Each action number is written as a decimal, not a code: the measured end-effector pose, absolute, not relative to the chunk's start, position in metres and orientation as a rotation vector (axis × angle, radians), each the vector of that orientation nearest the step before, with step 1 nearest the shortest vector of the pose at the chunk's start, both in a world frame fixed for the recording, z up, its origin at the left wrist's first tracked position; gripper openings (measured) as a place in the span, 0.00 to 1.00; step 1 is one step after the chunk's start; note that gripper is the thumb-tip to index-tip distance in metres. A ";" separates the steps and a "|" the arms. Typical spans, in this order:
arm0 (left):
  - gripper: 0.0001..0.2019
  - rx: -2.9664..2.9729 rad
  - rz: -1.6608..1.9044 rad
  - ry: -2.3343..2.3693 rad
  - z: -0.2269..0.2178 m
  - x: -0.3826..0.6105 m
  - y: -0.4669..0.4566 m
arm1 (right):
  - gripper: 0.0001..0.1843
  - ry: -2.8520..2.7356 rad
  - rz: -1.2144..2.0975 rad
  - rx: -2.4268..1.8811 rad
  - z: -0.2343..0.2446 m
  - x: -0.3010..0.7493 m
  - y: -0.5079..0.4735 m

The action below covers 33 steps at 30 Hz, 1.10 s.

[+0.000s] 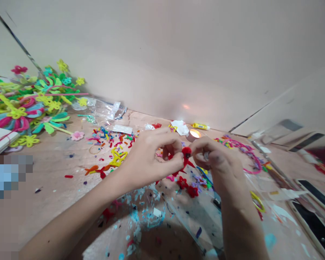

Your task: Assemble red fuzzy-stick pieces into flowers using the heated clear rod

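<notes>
My left hand (151,155) and my right hand (215,159) meet above the middle of the table, both pinching a small red fuzzy pipe-cleaner piece (186,153) with a dark spot in its centre. The left fingers curl round its left side, and the right fingers close on its right side. Just below the hands lie small red pipe-cleaner flowers (188,186) on a clear plastic sheet (178,213).
A heap of finished colourful pipe-cleaner flowers (29,104) fills the far left. Scattered cut bits (111,139), a yellow shape (117,157), a lit candle (194,134), a yellow glue tube (200,126) and pink pipe cleaners (243,151) lie around. Dark flat devices (314,213) sit at the right.
</notes>
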<state>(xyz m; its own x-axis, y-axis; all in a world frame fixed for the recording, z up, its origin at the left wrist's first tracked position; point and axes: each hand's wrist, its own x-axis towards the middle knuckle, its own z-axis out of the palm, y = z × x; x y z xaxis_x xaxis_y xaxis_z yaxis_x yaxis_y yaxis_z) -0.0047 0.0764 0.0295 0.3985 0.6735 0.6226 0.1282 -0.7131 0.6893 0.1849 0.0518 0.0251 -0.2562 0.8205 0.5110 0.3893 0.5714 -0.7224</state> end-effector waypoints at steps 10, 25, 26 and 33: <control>0.08 2.095 1.275 0.690 0.030 -0.005 0.075 | 0.07 -1.907 0.428 -1.052 0.031 0.176 0.048; 0.08 2.071 1.263 0.680 0.028 -0.003 0.076 | 0.11 -1.992 0.460 -1.003 0.032 0.177 0.050; 0.08 2.066 1.267 0.673 0.027 -0.004 0.076 | 0.11 -1.992 0.460 -0.991 0.031 0.177 0.050; 0.08 1.992 1.232 0.634 0.029 -0.005 0.077 | 0.21 -1.910 0.597 -0.916 0.020 0.186 0.057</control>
<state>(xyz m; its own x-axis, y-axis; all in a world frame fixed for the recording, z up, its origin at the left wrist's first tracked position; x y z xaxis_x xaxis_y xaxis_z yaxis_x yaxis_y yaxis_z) -0.0048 0.0769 0.0286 0.4274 0.7096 0.5602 0.0436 -0.6351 0.7712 0.1855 0.0568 0.0198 -0.3140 0.7930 0.5221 0.3546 0.6080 -0.7103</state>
